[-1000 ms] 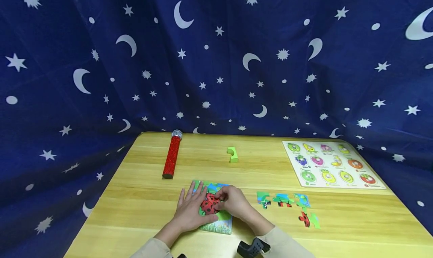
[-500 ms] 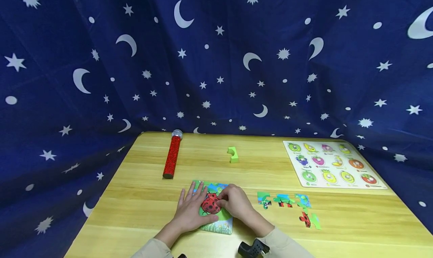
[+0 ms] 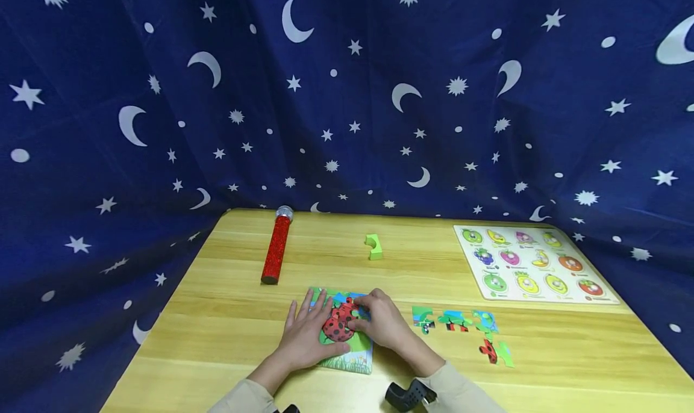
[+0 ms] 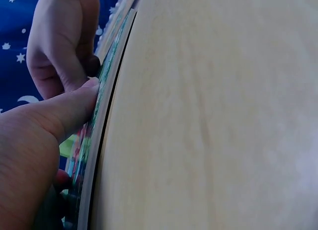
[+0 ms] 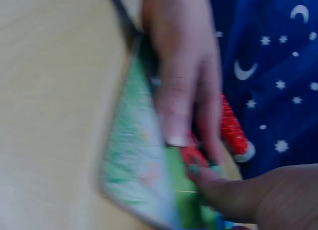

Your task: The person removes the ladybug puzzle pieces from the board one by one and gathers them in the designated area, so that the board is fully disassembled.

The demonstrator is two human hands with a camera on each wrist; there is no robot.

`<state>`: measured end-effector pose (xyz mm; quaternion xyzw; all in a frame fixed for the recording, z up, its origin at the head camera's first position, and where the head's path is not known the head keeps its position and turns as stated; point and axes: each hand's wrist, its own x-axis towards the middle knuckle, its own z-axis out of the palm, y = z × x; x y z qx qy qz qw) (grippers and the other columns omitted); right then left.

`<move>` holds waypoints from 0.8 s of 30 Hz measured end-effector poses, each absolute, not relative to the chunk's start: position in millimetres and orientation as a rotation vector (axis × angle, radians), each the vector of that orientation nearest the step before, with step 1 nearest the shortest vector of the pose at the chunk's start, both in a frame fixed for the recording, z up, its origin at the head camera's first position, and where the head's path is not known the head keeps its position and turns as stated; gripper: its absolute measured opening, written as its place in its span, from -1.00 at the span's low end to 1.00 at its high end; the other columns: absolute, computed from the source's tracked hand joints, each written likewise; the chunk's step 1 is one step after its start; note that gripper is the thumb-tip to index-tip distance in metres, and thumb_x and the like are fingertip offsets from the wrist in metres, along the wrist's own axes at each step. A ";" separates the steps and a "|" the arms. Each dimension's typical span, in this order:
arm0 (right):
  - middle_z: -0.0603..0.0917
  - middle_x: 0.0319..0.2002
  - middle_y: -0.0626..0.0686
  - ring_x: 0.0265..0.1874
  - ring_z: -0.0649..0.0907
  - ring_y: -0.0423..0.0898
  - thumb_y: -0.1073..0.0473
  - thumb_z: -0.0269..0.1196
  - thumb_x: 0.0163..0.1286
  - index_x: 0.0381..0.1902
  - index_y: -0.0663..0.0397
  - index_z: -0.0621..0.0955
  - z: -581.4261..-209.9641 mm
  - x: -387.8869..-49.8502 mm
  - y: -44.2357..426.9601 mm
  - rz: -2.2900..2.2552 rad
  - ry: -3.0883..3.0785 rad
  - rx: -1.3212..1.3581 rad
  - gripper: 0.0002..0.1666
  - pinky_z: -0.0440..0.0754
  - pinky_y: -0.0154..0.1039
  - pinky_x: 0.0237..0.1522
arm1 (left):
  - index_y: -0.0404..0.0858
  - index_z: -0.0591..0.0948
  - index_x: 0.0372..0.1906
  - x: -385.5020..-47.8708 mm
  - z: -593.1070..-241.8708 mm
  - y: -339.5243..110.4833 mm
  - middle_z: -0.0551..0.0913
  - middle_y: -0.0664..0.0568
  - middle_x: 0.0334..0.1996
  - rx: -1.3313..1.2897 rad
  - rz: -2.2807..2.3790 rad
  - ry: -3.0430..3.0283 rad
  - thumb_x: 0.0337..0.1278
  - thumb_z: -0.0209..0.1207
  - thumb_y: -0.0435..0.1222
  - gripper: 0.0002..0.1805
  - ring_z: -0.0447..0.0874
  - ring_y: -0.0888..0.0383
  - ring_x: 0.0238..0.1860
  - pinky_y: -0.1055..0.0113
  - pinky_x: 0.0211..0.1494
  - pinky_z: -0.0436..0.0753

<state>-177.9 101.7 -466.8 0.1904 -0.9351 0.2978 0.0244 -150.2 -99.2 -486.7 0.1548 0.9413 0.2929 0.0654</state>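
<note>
A ladybug jigsaw board lies on the table in front of me, its lower edge printed with grass. My left hand rests on its left part with fingers spread and straight, thumb along the lower side. On the upper right part, my right hand has thumb and forefinger curled about a red spotted puzzle piece. In the right wrist view, blurred, the right thumb touches red beside the left hand. The left wrist view shows the board edge-on; the right hand's fingertips are partly hidden there.
Several loose jigsaw pieces lie right of the board. Farther right sits a fruit peg puzzle. A red glittery microphone lies at the back left, and a green notched block at the back middle. A starry curtain hangs behind.
My right hand has shifted slightly up, its thumb and forefinger wider apart, and more of the red piece beneath now shows. The left hand has stayed in place.
</note>
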 end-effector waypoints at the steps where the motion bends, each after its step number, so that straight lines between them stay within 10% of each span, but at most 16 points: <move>1: 0.56 -0.31 0.04 -0.39 0.45 -0.18 0.14 0.50 0.09 -0.03 0.26 0.69 -464.9 -178.3 103.2 0.948 -2.927 0.600 -0.50 0.49 -0.30 -0.34 | -0.25 0.17 0.52 -150.1 -486.4 -99.0 -0.01 -0.08 0.59 0.469 0.883 2.841 -0.06 0.23 0.36 0.16 -0.34 -0.15 0.62 -0.27 0.55 -0.37; 10: 0.61 -0.23 0.01 -0.25 0.57 -0.13 0.15 0.51 0.07 -0.11 0.15 0.71 -460.0 -183.5 109.8 0.953 -2.965 0.703 -0.59 0.62 -0.13 -0.16 | -0.25 0.17 0.52 -150.3 -486.3 -99.2 -0.02 -0.07 0.60 0.468 0.874 2.847 -0.06 0.22 0.37 0.16 -0.34 -0.15 0.62 -0.27 0.55 -0.37; 24: 0.67 -0.31 0.03 -0.48 0.48 -0.27 0.26 0.46 0.14 -0.19 0.12 0.58 -468.6 -185.3 109.9 1.283 -2.828 0.785 -0.69 0.46 -0.43 -0.44 | -0.25 0.19 0.52 -150.1 -489.3 -99.8 0.01 -0.10 0.59 0.481 0.880 2.856 -0.08 0.24 0.37 0.16 -0.31 -0.17 0.62 -0.29 0.54 -0.35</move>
